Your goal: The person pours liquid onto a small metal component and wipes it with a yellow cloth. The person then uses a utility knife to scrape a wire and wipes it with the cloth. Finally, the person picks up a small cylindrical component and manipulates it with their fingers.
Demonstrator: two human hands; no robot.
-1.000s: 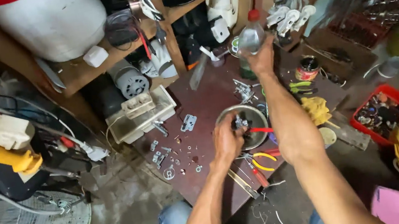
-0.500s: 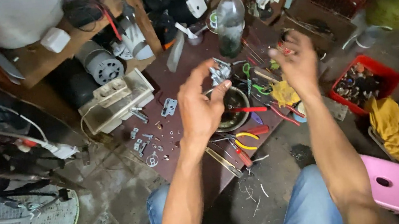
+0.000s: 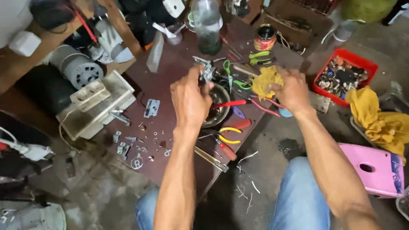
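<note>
At mid-frame the left hand [image 3: 190,100] is clamped on a small metal part [image 3: 205,69], mostly hidden by the fingers and hard to identify. The right hand [image 3: 291,91] is closed around a crumpled yellow rag [image 3: 266,80] just right of centre. Beneath them the worktop [image 3: 168,90] carries a dark bowl [image 3: 218,108], half covered. A clear bottle [image 3: 206,14] with a red cap stands at upper centre, and a round tin [image 3: 264,38] with a red band sits right of it.

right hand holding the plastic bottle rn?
No: the right hand grips a yellow rag, while the plastic bottle stands untouched farther back on the table.
</note>
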